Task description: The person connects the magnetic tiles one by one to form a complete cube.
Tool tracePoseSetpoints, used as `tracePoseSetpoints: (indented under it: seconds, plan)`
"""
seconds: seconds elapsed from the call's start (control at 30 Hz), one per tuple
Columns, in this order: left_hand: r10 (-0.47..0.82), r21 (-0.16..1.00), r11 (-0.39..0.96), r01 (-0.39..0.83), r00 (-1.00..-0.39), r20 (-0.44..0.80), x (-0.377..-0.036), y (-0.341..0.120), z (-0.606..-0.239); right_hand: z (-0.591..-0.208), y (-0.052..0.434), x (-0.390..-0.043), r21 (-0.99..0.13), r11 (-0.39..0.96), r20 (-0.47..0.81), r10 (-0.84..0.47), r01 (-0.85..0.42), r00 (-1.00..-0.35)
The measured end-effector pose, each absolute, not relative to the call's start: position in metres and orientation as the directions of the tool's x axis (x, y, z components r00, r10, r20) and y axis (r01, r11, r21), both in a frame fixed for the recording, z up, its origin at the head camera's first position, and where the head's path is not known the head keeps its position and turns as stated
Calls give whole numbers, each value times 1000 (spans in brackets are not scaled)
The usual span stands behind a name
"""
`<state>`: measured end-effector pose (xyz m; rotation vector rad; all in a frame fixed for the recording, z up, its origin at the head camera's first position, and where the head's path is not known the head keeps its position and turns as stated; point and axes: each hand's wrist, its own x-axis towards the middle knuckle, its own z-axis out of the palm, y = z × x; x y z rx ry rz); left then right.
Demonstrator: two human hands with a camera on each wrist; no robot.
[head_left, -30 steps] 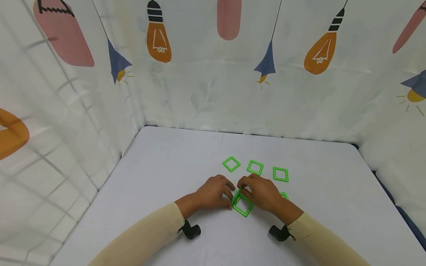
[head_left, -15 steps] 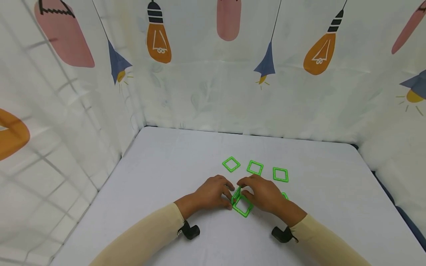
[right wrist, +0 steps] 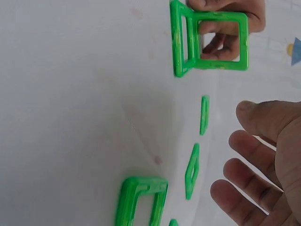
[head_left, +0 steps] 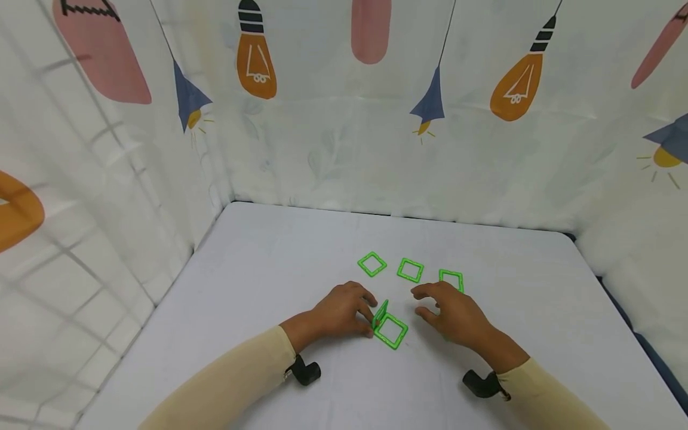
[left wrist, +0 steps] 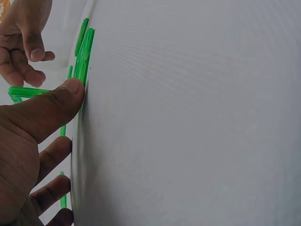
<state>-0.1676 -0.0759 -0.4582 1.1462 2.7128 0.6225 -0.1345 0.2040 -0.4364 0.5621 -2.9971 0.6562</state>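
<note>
Two green open-framed magnetic tiles join at one edge: a flat square tile (head_left: 401,338) on the table and an upright one (head_left: 381,313) along its left side. My left hand (head_left: 344,310) stays beside the upright tile. In the left wrist view its thumb (left wrist: 61,101) rests at the joint, and its other fingers are spread loosely. Through the upright frame (right wrist: 244,42) in the right wrist view, those fingers show behind it. To the right, my right hand (head_left: 454,313) hovers with fingers apart, holding nothing.
Three loose green square tiles lie in a row beyond the hands: left (head_left: 365,270), middle (head_left: 408,279), and right (head_left: 451,272), partly covered by my right hand. Another, thick-looking green tile (right wrist: 124,205) shows in the right wrist view. A patterned curtain (head_left: 344,155) encloses the white table (head_left: 290,251).
My right hand has let go of the upright tile and moved right, away from the joined pair. The tile still stands. My left hand has hardly moved.
</note>
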Motion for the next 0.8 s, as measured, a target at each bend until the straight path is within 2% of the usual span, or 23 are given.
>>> tracePoseSetpoints:
  seconds: [0.57, 0.8]
  plan:
    - [700, 444, 635, 632, -714, 16, -168, -76, -457, -428, 231, -128, -458, 843, 48, -294, -283, -955]
    - [708, 441, 621, 648, -705, 41, -168, -77, -458, -434, 246, -126, -444, 843, 63, -308, -303, -949]
